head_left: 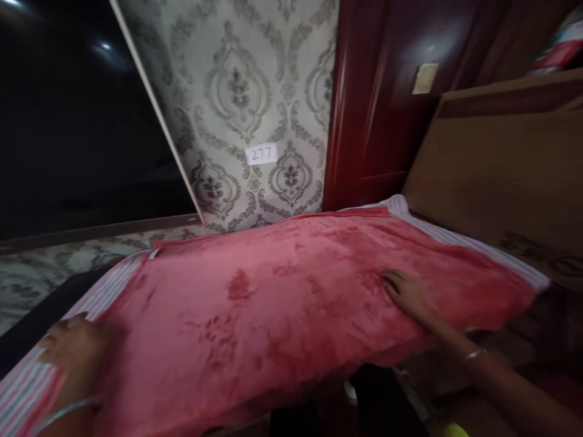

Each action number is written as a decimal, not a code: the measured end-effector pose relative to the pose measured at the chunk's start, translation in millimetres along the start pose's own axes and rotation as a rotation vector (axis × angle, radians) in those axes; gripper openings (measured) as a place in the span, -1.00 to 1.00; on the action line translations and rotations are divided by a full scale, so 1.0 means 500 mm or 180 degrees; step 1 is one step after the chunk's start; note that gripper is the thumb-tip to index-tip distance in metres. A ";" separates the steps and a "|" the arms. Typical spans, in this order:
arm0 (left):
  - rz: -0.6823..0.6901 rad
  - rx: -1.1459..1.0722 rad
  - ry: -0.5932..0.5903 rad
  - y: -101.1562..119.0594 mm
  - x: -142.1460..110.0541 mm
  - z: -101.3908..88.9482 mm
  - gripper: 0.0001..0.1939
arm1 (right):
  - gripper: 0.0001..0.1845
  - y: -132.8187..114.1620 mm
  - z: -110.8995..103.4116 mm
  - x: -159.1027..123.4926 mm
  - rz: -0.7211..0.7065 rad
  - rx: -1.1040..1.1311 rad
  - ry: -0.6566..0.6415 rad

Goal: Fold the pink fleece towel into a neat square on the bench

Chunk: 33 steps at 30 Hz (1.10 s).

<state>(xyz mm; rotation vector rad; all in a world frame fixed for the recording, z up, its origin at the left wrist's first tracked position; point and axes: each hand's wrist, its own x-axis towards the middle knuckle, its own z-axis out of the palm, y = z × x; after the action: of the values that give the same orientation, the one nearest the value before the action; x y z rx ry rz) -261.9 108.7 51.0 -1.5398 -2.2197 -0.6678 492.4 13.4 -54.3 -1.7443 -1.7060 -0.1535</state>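
A pink fleece blanket (282, 303) with a striped border lies spread flat across a surface in front of me. My left hand (75, 352) rests flat on its near left part, close to the striped edge, fingers stretched out. My right hand (407, 294) lies flat on the blanket's right part, fingers extended toward the middle. Each wrist wears a thin bangle. Neither hand holds anything.
Patterned grey wallpaper (255, 79) with a small label reading 277 (261, 153) stands behind. A dark red wooden door (387, 91) is at the back right, a brown cardboard box (501, 164) at the right. A dark panel (68, 121) fills the left.
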 end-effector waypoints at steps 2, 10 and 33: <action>-0.0086 -0.0142 0.0094 0.088 0.011 0.014 -0.59 | -0.61 0.004 0.006 0.001 -0.0034 -0.0040 0.0052; 0.1822 -0.1232 -0.1025 0.613 -0.049 0.095 -0.53 | -0.65 0.017 0.013 0.001 0.0011 0.0132 -0.0021; 0.3056 -0.0835 -0.1246 0.943 -0.251 0.168 -0.44 | -0.71 0.392 -0.139 0.358 0.2587 -0.0873 -0.0168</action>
<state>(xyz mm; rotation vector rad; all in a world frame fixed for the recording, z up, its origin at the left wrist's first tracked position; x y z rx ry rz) 221.9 198.7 -2.8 -2.7269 -1.3117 -0.3603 722.1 145.0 18.1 -2.5202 -0.9172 0.0298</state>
